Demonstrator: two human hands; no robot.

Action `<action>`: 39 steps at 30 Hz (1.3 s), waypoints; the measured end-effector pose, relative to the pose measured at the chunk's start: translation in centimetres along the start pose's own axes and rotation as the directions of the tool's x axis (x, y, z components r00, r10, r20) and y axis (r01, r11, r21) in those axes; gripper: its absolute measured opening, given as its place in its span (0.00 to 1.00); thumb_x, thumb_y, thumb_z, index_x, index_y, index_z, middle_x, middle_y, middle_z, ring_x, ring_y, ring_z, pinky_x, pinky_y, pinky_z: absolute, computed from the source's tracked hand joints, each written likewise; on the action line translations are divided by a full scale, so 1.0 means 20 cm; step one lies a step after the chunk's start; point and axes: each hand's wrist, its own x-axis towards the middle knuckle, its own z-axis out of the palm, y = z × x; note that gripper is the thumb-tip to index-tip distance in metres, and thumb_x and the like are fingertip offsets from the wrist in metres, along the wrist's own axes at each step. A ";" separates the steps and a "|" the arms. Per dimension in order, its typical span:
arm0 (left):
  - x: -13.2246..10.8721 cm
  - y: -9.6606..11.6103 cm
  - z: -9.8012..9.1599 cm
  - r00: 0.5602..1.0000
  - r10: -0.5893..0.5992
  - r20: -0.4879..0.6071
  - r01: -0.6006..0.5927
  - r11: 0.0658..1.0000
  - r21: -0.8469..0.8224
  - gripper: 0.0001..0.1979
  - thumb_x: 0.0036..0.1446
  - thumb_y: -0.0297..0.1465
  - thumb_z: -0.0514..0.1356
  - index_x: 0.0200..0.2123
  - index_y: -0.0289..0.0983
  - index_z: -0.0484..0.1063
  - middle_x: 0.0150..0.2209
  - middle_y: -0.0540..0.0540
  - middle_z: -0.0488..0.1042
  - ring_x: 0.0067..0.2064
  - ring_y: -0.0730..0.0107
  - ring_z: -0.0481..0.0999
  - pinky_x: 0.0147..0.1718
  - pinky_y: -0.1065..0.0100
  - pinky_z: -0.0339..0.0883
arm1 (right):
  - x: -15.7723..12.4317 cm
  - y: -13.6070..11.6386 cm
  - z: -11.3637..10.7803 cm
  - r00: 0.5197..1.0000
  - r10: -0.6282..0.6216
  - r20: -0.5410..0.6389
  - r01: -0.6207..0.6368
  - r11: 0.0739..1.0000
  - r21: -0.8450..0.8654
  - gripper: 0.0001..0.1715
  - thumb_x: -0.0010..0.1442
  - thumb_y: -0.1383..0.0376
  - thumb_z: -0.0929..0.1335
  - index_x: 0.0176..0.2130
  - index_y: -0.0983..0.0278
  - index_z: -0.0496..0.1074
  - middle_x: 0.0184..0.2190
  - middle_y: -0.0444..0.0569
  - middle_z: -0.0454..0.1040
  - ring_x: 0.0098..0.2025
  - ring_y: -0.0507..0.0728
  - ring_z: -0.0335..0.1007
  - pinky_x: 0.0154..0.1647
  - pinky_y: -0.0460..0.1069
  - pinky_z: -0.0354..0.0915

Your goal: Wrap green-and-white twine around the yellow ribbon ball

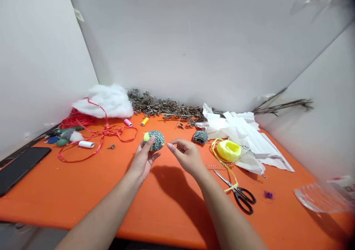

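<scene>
My left hand point(144, 156) holds a small oval bundle wrapped in dark green and white cord point(157, 139), with bright yellow showing at its left end. Close to the bundle's right side is my right hand point(185, 153), thumb and forefinger pinched on the cord that leads off the wrapping. A ball of the same speckled cord point(200, 137) lies beyond my right hand. To its right sits a yellow ribbon roll point(228, 150), its loose strand trailing toward black-handled scissors point(240, 195).
White stuffing point(108, 101) and red ribbon point(107, 131) lie at left, near a phone point(23, 166) and thread spools point(86, 144). Dried twigs point(166, 105) line the back wall. White crumpled sheets point(241, 131) and a clear plastic container point(318, 198) are at right.
</scene>
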 end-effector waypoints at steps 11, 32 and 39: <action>-0.02 0.00 0.02 0.998 -0.066 0.017 0.067 0.995 -0.073 0.10 0.58 0.35 0.68 0.41 0.36 0.76 0.35 0.49 0.80 0.28 0.78 0.80 0.25 0.80 0.75 | 0.00 0.02 0.02 0.994 0.048 0.095 -0.063 0.986 0.157 0.22 0.60 0.49 0.70 0.36 0.65 0.77 0.19 0.40 0.61 0.21 0.49 0.47 0.22 0.47 0.45; -0.06 -0.01 0.03 0.984 -0.089 0.154 0.071 0.990 0.120 0.17 0.48 0.26 0.72 0.42 0.35 0.75 0.37 0.47 0.80 0.31 0.72 0.80 0.25 0.76 0.77 | 0.00 0.05 0.00 0.972 0.082 0.218 -0.137 0.959 0.248 0.24 0.59 0.45 0.71 0.30 0.63 0.71 0.20 0.39 0.61 0.23 0.49 0.49 0.23 0.46 0.47; -0.06 0.00 0.03 0.970 -0.137 0.200 0.122 0.989 0.086 0.13 0.52 0.26 0.68 0.43 0.34 0.76 0.39 0.45 0.82 0.36 0.71 0.81 0.37 0.72 0.80 | 0.01 0.05 -0.01 0.974 0.083 0.209 -0.143 0.947 0.288 0.25 0.56 0.44 0.72 0.30 0.63 0.71 0.25 0.43 0.69 0.27 0.51 0.59 0.28 0.47 0.55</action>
